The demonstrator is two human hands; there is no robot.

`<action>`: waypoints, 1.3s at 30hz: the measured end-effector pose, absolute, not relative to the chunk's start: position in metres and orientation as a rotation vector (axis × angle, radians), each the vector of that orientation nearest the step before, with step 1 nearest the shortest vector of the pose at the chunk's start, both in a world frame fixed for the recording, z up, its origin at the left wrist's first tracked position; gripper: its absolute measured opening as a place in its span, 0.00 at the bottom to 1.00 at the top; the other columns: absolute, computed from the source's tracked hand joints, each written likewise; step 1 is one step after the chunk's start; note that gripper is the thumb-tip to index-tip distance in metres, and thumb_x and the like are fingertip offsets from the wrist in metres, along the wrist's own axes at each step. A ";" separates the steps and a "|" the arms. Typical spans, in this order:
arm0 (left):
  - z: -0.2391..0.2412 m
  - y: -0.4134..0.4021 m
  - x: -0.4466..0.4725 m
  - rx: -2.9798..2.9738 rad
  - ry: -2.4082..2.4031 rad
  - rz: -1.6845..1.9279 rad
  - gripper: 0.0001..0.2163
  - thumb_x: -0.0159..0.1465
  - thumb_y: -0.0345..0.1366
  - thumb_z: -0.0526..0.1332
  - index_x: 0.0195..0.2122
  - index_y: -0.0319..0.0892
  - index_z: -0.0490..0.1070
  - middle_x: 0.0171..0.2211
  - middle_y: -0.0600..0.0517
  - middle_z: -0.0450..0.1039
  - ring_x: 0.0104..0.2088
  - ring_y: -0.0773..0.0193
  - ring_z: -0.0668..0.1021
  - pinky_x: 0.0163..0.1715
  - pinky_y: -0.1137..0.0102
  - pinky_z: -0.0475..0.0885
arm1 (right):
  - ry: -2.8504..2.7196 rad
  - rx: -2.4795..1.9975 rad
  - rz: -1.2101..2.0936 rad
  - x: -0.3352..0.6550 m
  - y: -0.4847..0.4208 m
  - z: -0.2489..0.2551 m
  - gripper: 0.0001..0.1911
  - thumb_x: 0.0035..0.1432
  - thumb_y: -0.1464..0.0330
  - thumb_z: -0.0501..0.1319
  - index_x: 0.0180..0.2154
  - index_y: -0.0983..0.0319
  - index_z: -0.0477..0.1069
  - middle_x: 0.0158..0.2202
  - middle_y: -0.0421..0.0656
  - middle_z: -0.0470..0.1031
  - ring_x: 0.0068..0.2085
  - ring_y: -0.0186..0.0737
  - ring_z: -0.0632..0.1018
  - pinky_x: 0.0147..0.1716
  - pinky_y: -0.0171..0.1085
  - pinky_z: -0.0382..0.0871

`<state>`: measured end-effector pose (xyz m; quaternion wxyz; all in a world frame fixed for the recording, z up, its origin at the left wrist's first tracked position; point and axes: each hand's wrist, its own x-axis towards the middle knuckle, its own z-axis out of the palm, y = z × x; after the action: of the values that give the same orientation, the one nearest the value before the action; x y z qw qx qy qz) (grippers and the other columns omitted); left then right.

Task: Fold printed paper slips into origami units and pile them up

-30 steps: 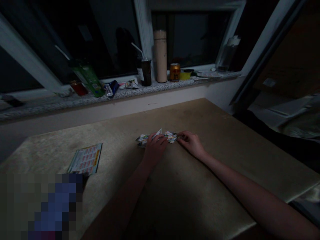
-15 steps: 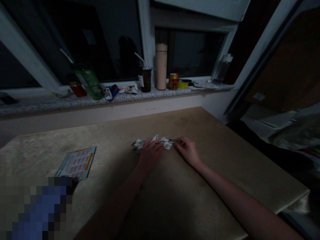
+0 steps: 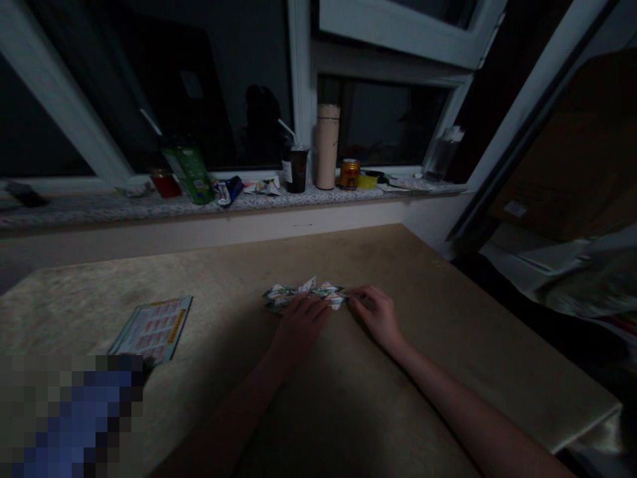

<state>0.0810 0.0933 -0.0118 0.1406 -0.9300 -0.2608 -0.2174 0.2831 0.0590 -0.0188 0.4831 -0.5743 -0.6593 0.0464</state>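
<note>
Several folded, pointed pieces of printed paper [image 3: 280,293] lie in a cluster at the middle of the table, pale with green and coloured print. My left hand [image 3: 304,320] rests over the front of the cluster, fingers stretched out and lying on the paper, hiding part of it. At the right end, my right hand [image 3: 377,313] is closed, with thumb and forefinger pinching the tip of the folded paper. The dim light leaves the exact folds unclear.
A printed card [image 3: 156,330] lies on the table [image 3: 428,318] to the left, partly behind a pixelated patch. Along the window sill [image 3: 269,204] stand a green bottle [image 3: 192,174], a drink cup with a straw [image 3: 297,171], a pink flask [image 3: 327,147] and an orange can [image 3: 349,174].
My left hand has slid slightly down off the middle of the folded paper, showing more of its upper points. My right hand keeps its pinch at the right tip. The view has tilted up slightly.
</note>
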 end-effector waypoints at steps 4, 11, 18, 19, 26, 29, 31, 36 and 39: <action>-0.008 0.083 0.079 -2.708 -0.798 -0.546 0.14 0.63 0.27 0.53 0.49 0.44 0.68 0.50 0.50 0.70 0.48 0.58 0.71 0.53 0.59 0.60 | -1.619 -1.374 0.111 0.280 0.053 -0.016 0.05 0.57 0.68 0.57 0.35 0.60 0.70 0.33 0.45 0.74 0.37 0.45 0.74 0.37 0.43 0.68; -0.011 0.038 0.051 -2.733 -1.125 -0.478 0.27 0.62 0.40 0.53 0.62 0.38 0.50 0.62 0.45 0.50 0.60 0.52 0.58 0.57 0.59 0.55 | -1.941 -1.230 0.155 0.256 0.032 -0.002 0.13 0.60 0.69 0.53 0.46 0.57 0.67 0.45 0.47 0.72 0.48 0.47 0.71 0.46 0.47 0.66; -0.022 0.012 0.010 -2.750 -1.366 -0.268 0.27 0.63 0.44 0.51 0.61 0.35 0.53 0.61 0.42 0.52 0.59 0.52 0.59 0.55 0.58 0.60 | -2.478 -1.176 0.327 0.223 0.020 -0.015 0.28 0.58 0.67 0.54 0.59 0.62 0.53 0.61 0.47 0.55 0.61 0.46 0.57 0.59 0.48 0.54; -0.022 0.010 0.006 -2.753 -1.374 -0.259 0.27 0.63 0.44 0.52 0.61 0.36 0.52 0.62 0.43 0.51 0.60 0.52 0.59 0.56 0.58 0.60 | -2.531 -1.173 0.351 0.220 0.019 -0.017 0.30 0.58 0.66 0.54 0.60 0.63 0.51 0.62 0.47 0.52 0.62 0.46 0.54 0.60 0.49 0.52; -0.019 0.005 -0.017 -2.688 -1.508 -0.251 0.28 0.63 0.47 0.51 0.61 0.37 0.53 0.61 0.43 0.52 0.59 0.53 0.59 0.55 0.59 0.61 | -2.641 -1.072 0.392 0.203 0.028 -0.020 0.34 0.58 0.63 0.55 0.62 0.62 0.45 0.64 0.48 0.47 0.63 0.47 0.50 0.61 0.52 0.47; -0.015 0.006 -0.026 -2.631 -1.589 -0.249 0.27 0.63 0.47 0.50 0.59 0.34 0.55 0.60 0.40 0.55 0.59 0.52 0.61 0.54 0.59 0.62 | -2.640 -1.014 0.394 0.193 0.036 -0.021 0.33 0.58 0.62 0.55 0.62 0.61 0.46 0.63 0.48 0.47 0.63 0.47 0.50 0.60 0.52 0.47; -0.014 0.006 -0.031 -2.607 -1.625 -0.244 0.27 0.64 0.47 0.49 0.59 0.34 0.56 0.59 0.40 0.56 0.58 0.51 0.62 0.53 0.59 0.63 | -2.648 -0.985 0.404 0.185 0.041 -0.020 0.32 0.59 0.62 0.54 0.62 0.62 0.46 0.64 0.48 0.47 0.63 0.47 0.50 0.60 0.52 0.47; -0.014 0.006 -0.039 -2.547 -1.720 -0.195 0.26 0.64 0.47 0.49 0.58 0.34 0.59 0.59 0.39 0.57 0.58 0.50 0.62 0.52 0.58 0.63 | -2.708 -0.917 0.418 0.162 0.052 -0.017 0.31 0.60 0.61 0.53 0.62 0.65 0.48 0.63 0.50 0.48 0.63 0.46 0.49 0.61 0.50 0.46; -0.013 0.004 -0.042 -2.515 -1.774 -0.193 0.26 0.64 0.47 0.49 0.57 0.34 0.60 0.58 0.38 0.59 0.57 0.48 0.62 0.52 0.57 0.63 | -2.727 -0.866 0.421 0.149 0.059 -0.017 0.32 0.60 0.61 0.53 0.62 0.64 0.48 0.63 0.51 0.48 0.63 0.46 0.50 0.61 0.49 0.45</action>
<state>-0.0421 0.0044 -0.0131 0.0288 -0.8152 -0.5751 -0.0627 0.1488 0.0585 -0.0168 0.1242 -0.2972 -0.9356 0.1444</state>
